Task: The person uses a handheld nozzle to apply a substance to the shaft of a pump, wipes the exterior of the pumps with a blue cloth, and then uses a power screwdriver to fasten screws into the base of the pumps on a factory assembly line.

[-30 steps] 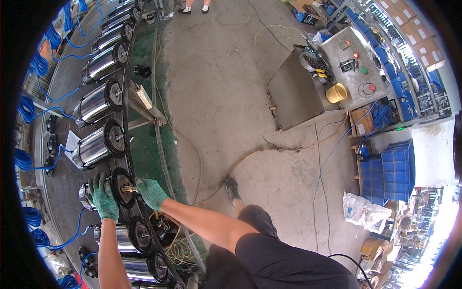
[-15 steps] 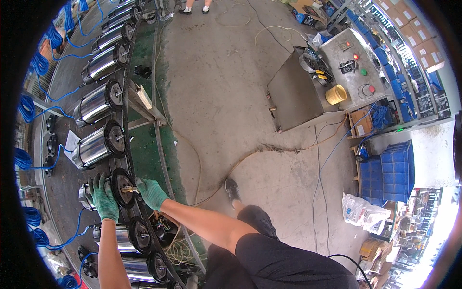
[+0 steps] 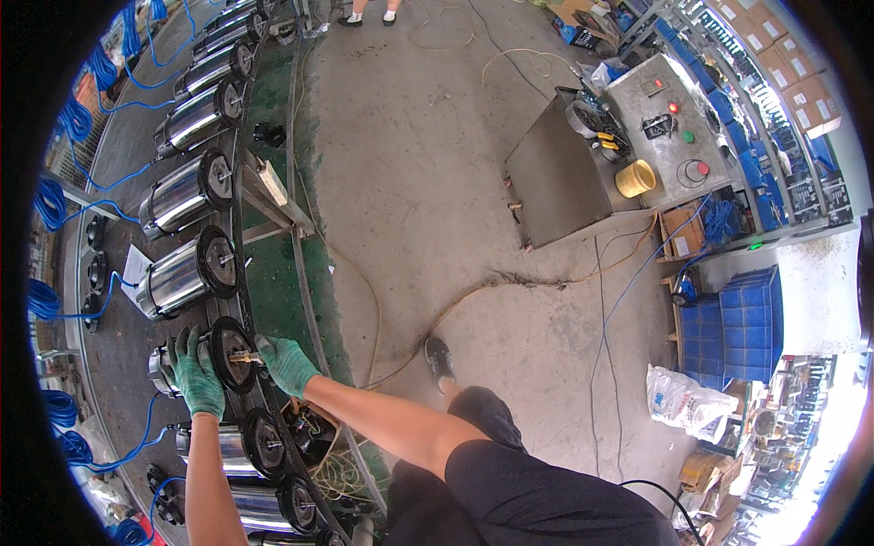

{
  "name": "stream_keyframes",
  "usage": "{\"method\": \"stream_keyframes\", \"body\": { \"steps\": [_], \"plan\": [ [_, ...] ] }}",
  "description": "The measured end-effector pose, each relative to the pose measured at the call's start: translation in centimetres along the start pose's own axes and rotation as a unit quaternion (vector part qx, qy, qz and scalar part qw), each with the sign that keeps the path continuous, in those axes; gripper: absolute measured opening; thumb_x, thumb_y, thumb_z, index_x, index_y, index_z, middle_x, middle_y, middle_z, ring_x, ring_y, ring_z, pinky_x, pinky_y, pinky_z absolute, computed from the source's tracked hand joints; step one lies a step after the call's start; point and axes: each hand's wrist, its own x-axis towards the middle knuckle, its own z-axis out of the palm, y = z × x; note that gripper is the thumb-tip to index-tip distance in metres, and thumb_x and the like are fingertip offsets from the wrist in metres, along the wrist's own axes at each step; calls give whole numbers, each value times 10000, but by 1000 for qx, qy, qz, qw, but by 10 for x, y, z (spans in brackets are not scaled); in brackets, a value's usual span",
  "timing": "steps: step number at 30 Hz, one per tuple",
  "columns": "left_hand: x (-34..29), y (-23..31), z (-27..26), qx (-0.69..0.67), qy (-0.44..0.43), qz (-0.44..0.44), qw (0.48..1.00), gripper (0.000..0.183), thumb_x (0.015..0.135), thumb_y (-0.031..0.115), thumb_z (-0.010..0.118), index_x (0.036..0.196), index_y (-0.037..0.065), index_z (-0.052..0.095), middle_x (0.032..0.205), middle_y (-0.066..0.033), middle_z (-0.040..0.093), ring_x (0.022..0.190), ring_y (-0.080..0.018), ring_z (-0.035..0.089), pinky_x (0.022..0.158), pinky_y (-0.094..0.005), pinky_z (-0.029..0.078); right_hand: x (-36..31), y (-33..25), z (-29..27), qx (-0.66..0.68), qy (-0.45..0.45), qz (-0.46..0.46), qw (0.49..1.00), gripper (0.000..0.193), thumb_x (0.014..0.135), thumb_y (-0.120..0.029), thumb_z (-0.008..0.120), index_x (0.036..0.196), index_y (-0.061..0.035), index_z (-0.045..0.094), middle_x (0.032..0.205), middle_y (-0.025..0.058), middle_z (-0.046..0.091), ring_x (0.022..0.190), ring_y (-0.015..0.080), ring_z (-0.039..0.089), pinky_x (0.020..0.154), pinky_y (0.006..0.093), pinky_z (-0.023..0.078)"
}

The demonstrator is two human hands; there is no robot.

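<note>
On the dark workbench at the left lies a shiny steel pump motor (image 3: pixel 161 369) with a black round end flange (image 3: pixel 228 350). My left hand (image 3: pixel 195 375), in a green glove, lies over the motor's body with its fingers bent round the top. At the flange's centre, where the shaft comes out, sits a brass-coloured fitting (image 3: pixel 244 358). My right hand (image 3: pixel 287 366), gloved in green too, is closed at the outer end of this fitting; the glove hides the rest of what it holds. Another steel motor (image 3: pixel 187 276) rests just beyond, and one (image 3: pixel 218 450) lies nearer me.
More motors with blue cable coils (image 3: pixel 44 205) line the bench. A metal rail (image 3: pixel 305 264) runs along it. Below hang tangled pale hoses (image 3: pixel 341 473). To the right stand a metal table (image 3: pixel 583 173) and blue crates (image 3: pixel 751 323); a hose (image 3: pixel 492 287) crosses the floor.
</note>
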Motion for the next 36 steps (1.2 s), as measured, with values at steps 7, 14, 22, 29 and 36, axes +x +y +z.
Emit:
{"method": "stream_keyframes", "body": {
  "steps": [7,14,22,29,36],
  "plan": [
    [-1,-2,-5,39,-2,18,999,340,1070,266,482,1348,133,625,1482,-113,512,1478,-366,323,1217,-480,222,-4,-11,-2,25,-25,33,999,510,1071,-393,466,1008,73,663,846,336,622,788,531,433,697,475,462],
    [1,3,-5,4,0,17,1000,332,1070,244,488,1343,114,623,1488,-115,503,1481,-367,316,1220,-463,226,3,5,4,6,6,-17,1000,498,1070,-386,474,984,65,665,813,323,619,753,498,402,677,476,450],
    [-1,12,-9,15,-3,13,1000,322,1065,208,491,1335,96,626,1485,-130,502,1475,-372,320,1212,-464,252,-1,3,-2,12,5,-9,1000,462,1067,-358,486,993,61,666,808,315,611,743,455,354,681,467,450],
    [-4,-29,4,24,-3,131,991,386,1004,223,525,1368,134,618,1471,-163,522,1386,-407,410,1183,-526,272,-10,16,11,-7,6,-22,1000,194,952,-100,620,1104,-13,704,1031,193,721,827,237,582,808,394,516],
    [6,15,-18,51,7,46,998,406,1028,338,498,1414,230,565,1470,-77,511,1430,-370,356,1177,-616,151,9,23,-4,103,-2,39,994,554,1071,-466,452,914,32,639,731,182,558,714,281,441,717,432,447]
  ]
}}
